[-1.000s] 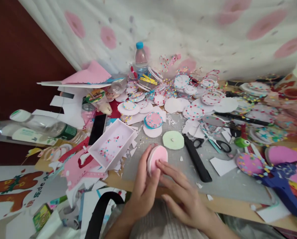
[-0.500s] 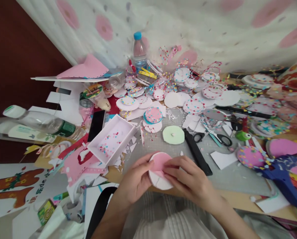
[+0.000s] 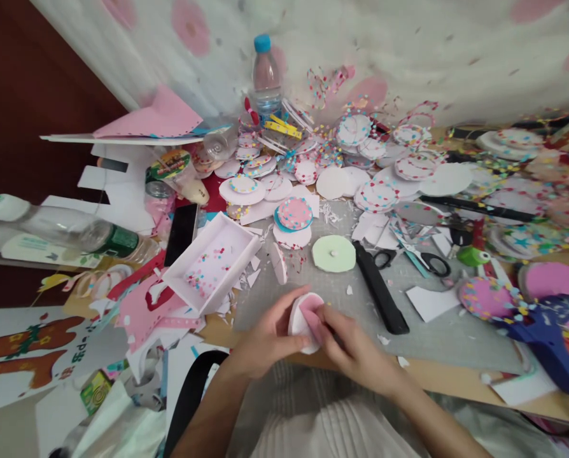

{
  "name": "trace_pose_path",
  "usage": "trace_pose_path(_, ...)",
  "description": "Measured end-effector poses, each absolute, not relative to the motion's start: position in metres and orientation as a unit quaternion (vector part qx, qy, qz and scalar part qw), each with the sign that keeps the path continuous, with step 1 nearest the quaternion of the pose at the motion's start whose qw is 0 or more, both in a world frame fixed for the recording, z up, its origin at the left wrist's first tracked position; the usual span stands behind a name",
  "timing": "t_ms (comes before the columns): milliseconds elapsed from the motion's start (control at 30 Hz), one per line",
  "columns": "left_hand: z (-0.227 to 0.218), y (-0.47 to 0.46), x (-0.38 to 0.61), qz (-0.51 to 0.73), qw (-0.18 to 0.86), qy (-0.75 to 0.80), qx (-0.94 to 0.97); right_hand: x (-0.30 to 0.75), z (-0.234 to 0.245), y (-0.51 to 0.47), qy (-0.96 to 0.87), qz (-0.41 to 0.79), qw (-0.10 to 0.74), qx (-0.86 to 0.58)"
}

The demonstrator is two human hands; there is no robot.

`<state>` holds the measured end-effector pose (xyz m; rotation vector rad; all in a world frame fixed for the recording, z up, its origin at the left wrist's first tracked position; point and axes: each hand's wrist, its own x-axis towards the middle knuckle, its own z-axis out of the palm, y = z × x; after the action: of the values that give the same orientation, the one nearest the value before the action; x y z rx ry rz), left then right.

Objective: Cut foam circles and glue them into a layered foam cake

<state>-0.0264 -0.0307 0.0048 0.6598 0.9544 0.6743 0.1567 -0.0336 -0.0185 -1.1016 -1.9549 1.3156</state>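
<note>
Pink layer (image 3: 308, 309) over a white disc (image 3: 298, 328), both between the person's hands, just in front of the body near the close edge of the counter (image 3: 449, 380). Disc tilted; as seen, its longer way runs near to far. Neither hand clearly nearer: left hand (image 3: 264, 334) curled round the left rim, fingers behind the far side, thumb across the near end, holding the disc. Right hand (image 3: 354, 338) at the opposite side, fingers drawn narrow, pinching the pink layer's right part, which stands partly away from the white face. Key relation: layer lies right of the left thumb, directly at the right fingertips; grip on disc left, grip on layer right. Exact contact under the right fingers hidden. Outward: green disc (image 3: 323, 252) flat on the grey mat (image 3: 428, 348), beyond and slightly right. Black cutter (image 3: 382, 296) right of it, slanting toward the body; scissors (image 3: 435, 263) farther right. White box (image 3: 231, 275) off left, holding small confetti.
</note>
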Motion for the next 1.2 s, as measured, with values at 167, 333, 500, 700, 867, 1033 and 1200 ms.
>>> trace_pose_path(167,-0.001,-0.027,-0.029,0.317,0.786,0.443,0.292,0.156,-0.028,-0.033,-0.686,0.507,0.303,-0.425)
trace_pose_path(333,0.000,-0.026,-0.029,0.313,0.789,0.440,0.292,0.154,-0.028,-0.033,-0.668,0.520,0.324,-0.422)
trace_pose_path(500,-0.005,-0.030,-0.026,0.329,0.743,0.488,0.320,0.159,-0.026,-0.032,-0.678,0.503,0.344,-0.411)
trace_pose_path(700,-0.005,-0.038,-0.027,0.377,0.693,0.479,0.385,0.165,-0.021,-0.031,-0.740,0.293,0.376,-0.474)
trace_pose_path(867,0.006,-0.045,-0.021,0.388,0.644,0.475,0.458,0.157,-0.019,-0.034,-0.757,0.224,0.377,-0.484)
trace_pose_path(1033,0.005,-0.045,-0.011,0.401,0.567,0.506,0.510,0.152,-0.015,-0.037,-0.715,0.238,0.425,-0.502)
trace_pose_path(1200,-0.004,-0.044,-0.008,0.379,0.469,0.536,0.590,0.150,-0.003,-0.038,-0.701,0.318,0.399,-0.498)
